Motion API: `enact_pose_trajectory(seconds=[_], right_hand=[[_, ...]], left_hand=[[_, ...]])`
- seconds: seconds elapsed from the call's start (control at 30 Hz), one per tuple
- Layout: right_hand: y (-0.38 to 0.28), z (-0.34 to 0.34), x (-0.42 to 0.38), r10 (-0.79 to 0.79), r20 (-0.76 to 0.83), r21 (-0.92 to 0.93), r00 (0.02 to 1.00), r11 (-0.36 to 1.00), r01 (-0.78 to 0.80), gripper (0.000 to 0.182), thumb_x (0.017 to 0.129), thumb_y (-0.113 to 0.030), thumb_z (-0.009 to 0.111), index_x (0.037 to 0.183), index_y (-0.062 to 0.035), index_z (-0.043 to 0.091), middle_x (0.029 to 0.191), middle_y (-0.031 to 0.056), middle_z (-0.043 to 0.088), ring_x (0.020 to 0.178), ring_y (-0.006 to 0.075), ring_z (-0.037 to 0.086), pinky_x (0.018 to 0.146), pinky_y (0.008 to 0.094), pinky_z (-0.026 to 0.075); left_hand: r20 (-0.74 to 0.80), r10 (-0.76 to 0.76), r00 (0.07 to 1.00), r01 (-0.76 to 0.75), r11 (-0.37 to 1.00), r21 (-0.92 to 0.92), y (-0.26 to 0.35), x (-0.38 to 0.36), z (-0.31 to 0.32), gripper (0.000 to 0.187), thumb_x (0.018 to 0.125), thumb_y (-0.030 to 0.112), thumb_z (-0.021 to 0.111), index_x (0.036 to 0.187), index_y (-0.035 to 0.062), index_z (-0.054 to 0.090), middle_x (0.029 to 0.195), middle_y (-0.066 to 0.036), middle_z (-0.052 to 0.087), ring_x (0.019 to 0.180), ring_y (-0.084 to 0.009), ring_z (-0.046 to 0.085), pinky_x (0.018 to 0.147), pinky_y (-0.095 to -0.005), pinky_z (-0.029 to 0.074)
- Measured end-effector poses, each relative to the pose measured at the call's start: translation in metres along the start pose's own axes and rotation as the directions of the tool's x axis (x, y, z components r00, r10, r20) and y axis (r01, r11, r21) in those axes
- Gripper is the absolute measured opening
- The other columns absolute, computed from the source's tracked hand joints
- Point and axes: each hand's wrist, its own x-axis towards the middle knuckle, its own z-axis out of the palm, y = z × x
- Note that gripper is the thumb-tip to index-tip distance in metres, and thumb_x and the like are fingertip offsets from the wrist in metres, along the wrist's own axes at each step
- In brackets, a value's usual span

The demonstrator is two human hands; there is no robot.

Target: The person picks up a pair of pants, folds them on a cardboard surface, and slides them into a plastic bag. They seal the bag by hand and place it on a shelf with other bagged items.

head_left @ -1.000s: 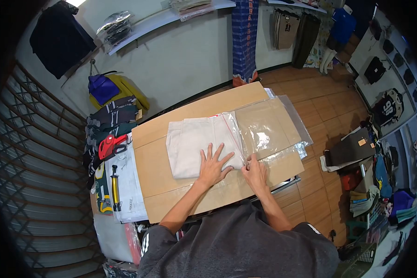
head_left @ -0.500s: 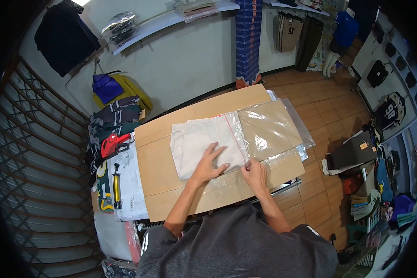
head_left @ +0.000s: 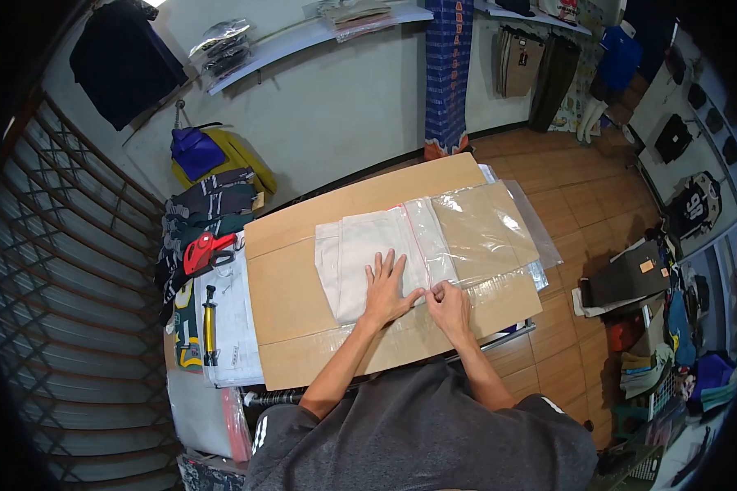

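Note:
A folded off-white garment (head_left: 360,237) lies on a sheet of brown cardboard (head_left: 282,319). Its right part is inside a clear plastic bag (head_left: 483,225), whose mouth has a thin red line across the cloth. My left hand (head_left: 389,292) rests flat on the garment, fingers spread, thumb pointing toward the bag's mouth. At the near corner of that mouth, my right hand (head_left: 450,311) pinches the bag's edge between thumb and fingers. The two hands are close together, and the rest of the bag stretches off to the right.
Left of the cardboard are a red tape dispenser (head_left: 207,252), a yellow and black hand pump (head_left: 210,323) and a pile of dark clothes (head_left: 209,200). Another clear plastic sheet (head_left: 540,229) sticks out at the right end. A folding metal gate (head_left: 82,303) stands at the left.
The bag's mouth has slid slightly left over the garment. My left hand has shifted right and its fingers are more stretched out. My right hand still pinches the bag's edge.

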Motion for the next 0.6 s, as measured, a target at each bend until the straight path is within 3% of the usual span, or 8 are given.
enact_pose_trajectory(seconds=[0.03,0.13,0.23,0.33,0.6], right_hand=[[0.001,0.001,0.001,0.0,0.001,0.007,1.0,1.0,0.0,0.023,0.088,-0.024,0.075,0.086,-0.0012,0.074,0.075,0.0172,0.074,0.072,0.0385,0.073,0.066,0.0484,0.055],[0.002,0.0,-0.001,0.006,0.004,0.016,1.0,1.0,-0.006,0.023,0.088,-0.024,0.074,0.086,-0.0015,0.074,0.074,0.0167,0.073,0.071,0.0385,0.072,0.066,0.0482,0.055],[0.003,0.0,0.0,0.001,-0.003,0.025,1.0,1.0,-0.001,0.022,0.088,-0.024,0.074,0.086,-0.0016,0.073,0.073,0.0163,0.073,0.07,0.0384,0.072,0.065,0.0479,0.054],[0.005,0.001,-0.001,-0.019,-0.014,0.031,1.0,0.999,0.019,0.021,0.089,-0.023,0.074,0.086,-0.0018,0.073,0.072,0.016,0.072,0.068,0.0381,0.071,0.064,0.0477,0.054],[0.01,0.007,0.003,-0.062,0.015,0.026,0.998,0.998,0.061,0.02,0.089,-0.022,0.074,0.087,-0.002,0.072,0.07,0.0157,0.071,0.067,0.0378,0.071,0.063,0.0482,0.054]], left_hand=[[0.007,0.013,1.0,-0.013,1.0,-0.026,-0.002,0.002,0.0,0.093,0.084,0.052,0.081,0.157,0.0085,0.045,0.166,-0.028,0.031,0.156,-0.0515,0.02,0.123,-0.0682,0.016],[0.068,0.048,0.996,-0.014,0.903,-0.43,-0.031,0.007,-0.019,0.086,0.085,0.044,0.082,0.154,0.0073,0.048,0.165,-0.027,0.034,0.155,-0.0494,0.023,0.124,-0.065,0.019],[-0.178,-0.06,0.982,0.022,0.978,-0.207,-0.06,-0.008,-0.041,0.081,0.085,0.039,0.083,0.151,0.0059,0.051,0.164,-0.032,0.032,0.154,-0.0535,0.022,0.123,-0.0635,0.022],[-0.319,-0.302,0.898,0.292,0.953,-0.08,-0.061,-0.029,-0.046,0.078,0.084,0.038,0.083,0.149,0.0049,0.053,0.162,-0.039,0.029,0.152,-0.0588,0.02,0.123,-0.0627,0.022],[-0.319,-0.237,0.918,0.215,0.971,-0.1,-0.037,-0.028,-0.012,0.079,0.085,0.037,0.083,0.149,0.0038,0.051,0.16,-0.046,0.022,0.152,-0.0629,0.014,0.124,-0.064,0.019]])
